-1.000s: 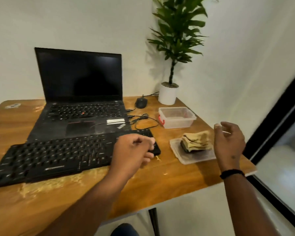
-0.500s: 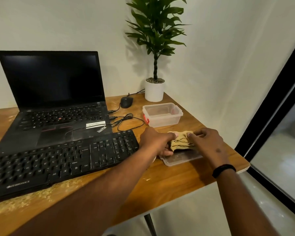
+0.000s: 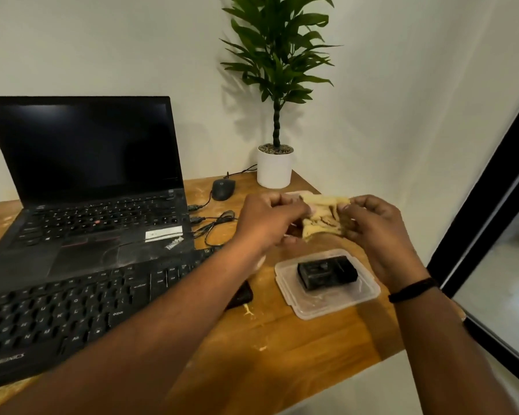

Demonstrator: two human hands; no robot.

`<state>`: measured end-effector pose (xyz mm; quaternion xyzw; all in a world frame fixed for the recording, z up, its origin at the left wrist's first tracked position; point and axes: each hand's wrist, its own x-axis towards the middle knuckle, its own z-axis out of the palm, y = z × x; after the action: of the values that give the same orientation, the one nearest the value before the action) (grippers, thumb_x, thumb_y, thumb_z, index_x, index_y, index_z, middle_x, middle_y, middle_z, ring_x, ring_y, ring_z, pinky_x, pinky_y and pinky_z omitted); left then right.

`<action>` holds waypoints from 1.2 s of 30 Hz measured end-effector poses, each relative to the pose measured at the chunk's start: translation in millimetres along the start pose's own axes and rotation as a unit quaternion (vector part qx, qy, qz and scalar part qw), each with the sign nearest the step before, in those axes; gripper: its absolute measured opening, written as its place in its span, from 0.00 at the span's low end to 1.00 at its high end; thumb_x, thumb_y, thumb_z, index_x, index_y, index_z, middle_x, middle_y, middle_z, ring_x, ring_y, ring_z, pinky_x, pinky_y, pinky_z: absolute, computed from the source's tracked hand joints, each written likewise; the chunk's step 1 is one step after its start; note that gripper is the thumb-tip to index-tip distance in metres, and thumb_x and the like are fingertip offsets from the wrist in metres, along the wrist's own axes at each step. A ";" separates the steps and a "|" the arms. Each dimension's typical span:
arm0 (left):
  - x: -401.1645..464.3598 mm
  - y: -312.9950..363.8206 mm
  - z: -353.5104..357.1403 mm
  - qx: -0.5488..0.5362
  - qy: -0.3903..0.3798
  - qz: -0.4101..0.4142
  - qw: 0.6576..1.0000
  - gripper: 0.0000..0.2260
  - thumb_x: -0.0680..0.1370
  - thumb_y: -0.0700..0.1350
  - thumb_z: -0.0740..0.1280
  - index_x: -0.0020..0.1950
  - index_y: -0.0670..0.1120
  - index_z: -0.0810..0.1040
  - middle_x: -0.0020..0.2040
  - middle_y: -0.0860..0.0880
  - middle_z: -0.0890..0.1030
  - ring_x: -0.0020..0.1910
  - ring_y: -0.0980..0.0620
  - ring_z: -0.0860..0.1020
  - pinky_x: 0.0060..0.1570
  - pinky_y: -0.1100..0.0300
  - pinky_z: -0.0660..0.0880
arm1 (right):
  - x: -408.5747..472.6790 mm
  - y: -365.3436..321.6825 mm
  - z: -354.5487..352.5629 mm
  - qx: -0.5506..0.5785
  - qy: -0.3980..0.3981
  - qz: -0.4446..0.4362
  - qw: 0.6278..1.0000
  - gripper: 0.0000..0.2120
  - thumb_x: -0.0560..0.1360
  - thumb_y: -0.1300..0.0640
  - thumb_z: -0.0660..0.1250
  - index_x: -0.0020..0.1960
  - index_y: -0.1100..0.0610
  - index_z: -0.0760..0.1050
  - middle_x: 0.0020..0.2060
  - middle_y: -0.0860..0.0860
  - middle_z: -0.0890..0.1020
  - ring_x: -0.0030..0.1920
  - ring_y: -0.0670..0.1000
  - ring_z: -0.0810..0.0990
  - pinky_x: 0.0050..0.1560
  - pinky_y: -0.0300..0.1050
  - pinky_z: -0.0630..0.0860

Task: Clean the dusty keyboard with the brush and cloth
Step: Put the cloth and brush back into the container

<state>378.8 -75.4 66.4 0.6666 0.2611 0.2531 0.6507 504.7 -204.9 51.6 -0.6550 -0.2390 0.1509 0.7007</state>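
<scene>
Head view: both hands pinch the cloth (image 3: 322, 218) in the air above the lid (image 3: 327, 307), the left hand (image 3: 270, 220) gripping its left edge and the right hand (image 3: 375, 226) its right edge, fingers curled into the folds. The cloth hangs bunched between them, clear of the lid. On the lid sits a black block (image 3: 327, 276), probably the brush, uncovered and untouched. The keyboard (image 3: 81, 304) lies left of the lid, its right end under the left forearm, with yellowish dust on the table (image 3: 282, 354) along its near edge. Behind the keyboard stands a laptop (image 3: 87, 187).

The step in hand looks like unfolding the cloth. To do it well, draw the two edges apart evenly until one flat layer opens, keep it lifted off the dusty table, then carry it left over the keys.
</scene>
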 end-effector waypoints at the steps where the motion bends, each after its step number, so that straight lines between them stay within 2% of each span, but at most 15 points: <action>1: 11.7 6.0 -3.2 0.007 0.006 0.015 1.000 0.07 0.74 0.42 0.76 0.48 0.41 0.83 0.41 0.44 0.86 0.32 0.53 0.82 0.27 0.63 0.77 | 11.5 -4.2 4.1 0.034 -0.011 0.013 0.999 0.04 0.78 0.62 0.69 0.45 0.57 0.77 0.42 0.56 0.84 0.44 0.54 0.85 0.46 0.51 0.82; 3: 37.3 14.2 -8.7 0.047 0.025 0.032 0.998 0.08 0.73 0.44 0.78 0.47 0.41 0.84 0.39 0.45 0.86 0.30 0.55 0.80 0.27 0.64 0.73 | 35.7 -7.4 14.0 0.030 -0.011 0.015 0.999 0.04 0.78 0.63 0.69 0.46 0.57 0.75 0.44 0.60 0.84 0.44 0.58 0.86 0.44 0.54 0.84; 5: 66.6 17.4 -13.6 0.102 0.054 0.038 0.993 0.10 0.72 0.46 0.79 0.45 0.40 0.85 0.39 0.44 0.85 0.25 0.58 0.75 0.24 0.67 0.66 | 63.9 -5.3 24.6 -0.039 0.012 -0.012 0.999 0.05 0.77 0.64 0.71 0.46 0.57 0.76 0.44 0.61 0.84 0.41 0.57 0.86 0.39 0.52 0.84; 7: 93.8 16.8 -17.2 0.157 0.071 0.038 0.984 0.11 0.71 0.46 0.80 0.44 0.39 0.86 0.37 0.44 0.84 0.23 0.59 0.73 0.23 0.69 0.64 | 89.9 0.9 34.7 -0.132 0.018 -0.046 0.990 0.05 0.75 0.64 0.73 0.43 0.58 0.77 0.42 0.62 0.85 0.37 0.55 0.86 0.36 0.49 0.84; 9: 116.5 10.9 -19.0 0.227 0.066 0.025 0.971 0.12 0.70 0.46 0.80 0.44 0.38 0.85 0.36 0.47 0.84 0.29 0.56 0.78 0.28 0.64 0.69 | 109.4 12.8 42.8 -0.224 0.018 -0.069 0.972 0.05 0.74 0.64 0.75 0.41 0.57 0.79 0.42 0.60 0.85 0.38 0.54 0.85 0.38 0.49 0.84; 12: 143.2 -5.6 -16.7 0.316 0.031 0.011 0.948 0.12 0.69 0.46 0.81 0.44 0.39 0.84 0.39 0.47 0.85 0.40 0.50 0.84 0.39 0.58 0.76 | 126.0 36.7 49.9 -0.358 0.022 -0.107 0.927 0.03 0.72 0.63 0.75 0.43 0.57 0.83 0.44 0.55 0.85 0.44 0.54 0.84 0.49 0.50 0.83; 15: 154.2 -16.3 -13.3 0.402 -0.001 0.019 0.915 0.10 0.68 0.47 0.81 0.41 0.43 0.83 0.35 0.51 0.84 0.35 0.56 0.82 0.36 0.59 0.76 | 131.4 49.5 54.7 -0.460 0.005 -0.125 0.879 0.03 0.74 0.63 0.72 0.46 0.58 0.84 0.47 0.56 0.85 0.48 0.56 0.83 0.51 0.45 0.79; 17: 158.0 -20.2 -11.7 0.435 -0.017 0.013 0.900 0.11 0.67 0.46 0.81 0.42 0.44 0.83 0.36 0.52 0.84 0.37 0.57 0.82 0.40 0.58 0.78 | 132.4 52.1 56.9 -0.507 -0.003 -0.127 0.853 0.03 0.75 0.62 0.71 0.47 0.57 0.83 0.48 0.56 0.84 0.48 0.57 0.82 0.50 0.45 0.79; 19: 161.0 -22.7 -11.5 0.477 -0.011 0.016 0.878 0.15 0.65 0.47 0.82 0.47 0.44 0.82 0.41 0.50 0.84 0.42 0.51 0.83 0.45 0.54 0.81 | 133.0 52.9 59.9 -0.532 -0.016 -0.126 0.837 0.03 0.75 0.61 0.70 0.47 0.57 0.82 0.48 0.57 0.83 0.48 0.58 0.82 0.50 0.47 0.79; 21: 162.3 -24.6 -10.7 0.518 -0.002 0.025 0.855 0.19 0.64 0.48 0.81 0.50 0.45 0.79 0.45 0.48 0.83 0.44 0.49 0.82 0.41 0.55 0.79 | 132.2 53.7 62.6 -0.552 -0.027 -0.126 0.824 0.04 0.75 0.62 0.70 0.49 0.58 0.82 0.49 0.58 0.83 0.49 0.59 0.81 0.51 0.48 0.79; 23: 162.2 -25.6 -9.1 0.548 -0.003 0.038 0.835 0.17 0.66 0.48 0.80 0.49 0.45 0.79 0.44 0.48 0.82 0.44 0.48 0.81 0.37 0.57 0.76 | 130.2 53.2 64.7 -0.573 -0.022 -0.126 0.809 0.06 0.75 0.61 0.71 0.52 0.58 0.82 0.50 0.57 0.83 0.50 0.59 0.81 0.50 0.47 0.78; 26: 163.0 -28.2 -4.5 0.578 -0.007 0.076 0.812 0.11 0.70 0.44 0.76 0.49 0.47 0.79 0.45 0.48 0.82 0.43 0.48 0.81 0.38 0.56 0.77 | 129.0 52.4 65.9 -0.593 -0.011 -0.116 0.797 0.09 0.75 0.59 0.72 0.55 0.57 0.81 0.50 0.57 0.83 0.50 0.59 0.81 0.51 0.49 0.79; 29: 162.3 -29.3 -1.7 0.607 -0.010 0.087 0.790 0.05 0.73 0.44 0.73 0.44 0.48 0.78 0.43 0.49 0.82 0.43 0.49 0.80 0.35 0.57 0.75 | 129.1 52.3 64.7 -0.606 -0.025 -0.099 0.789 0.11 0.75 0.57 0.71 0.56 0.58 0.79 0.52 0.58 0.82 0.53 0.61 0.80 0.54 0.51 0.79; 33: 165.1 -25.9 -2.5 0.632 -0.036 0.079 0.770 0.14 0.72 0.47 0.76 0.37 0.50 0.70 0.42 0.49 0.80 0.42 0.49 0.79 0.35 0.58 0.72 | 129.8 50.9 65.5 -0.639 -0.041 -0.095 0.762 0.15 0.77 0.53 0.68 0.62 0.58 0.75 0.57 0.58 0.80 0.59 0.61 0.76 0.57 0.52 0.74; 36: 164.9 -25.6 -4.9 0.644 -0.044 0.081 0.759 0.12 0.71 0.48 0.77 0.40 0.49 0.74 0.43 0.49 0.81 0.43 0.49 0.80 0.36 0.57 0.74 | 129.6 52.0 65.8 -0.653 -0.049 -0.091 0.750 0.17 0.78 0.50 0.68 0.63 0.57 0.75 0.59 0.57 0.80 0.61 0.60 0.74 0.56 0.51 0.73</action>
<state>496.3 40.3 40.5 0.9576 0.2786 0.0474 0.0553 583.8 -76.3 19.7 -0.9199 -0.3718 -0.0752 0.0998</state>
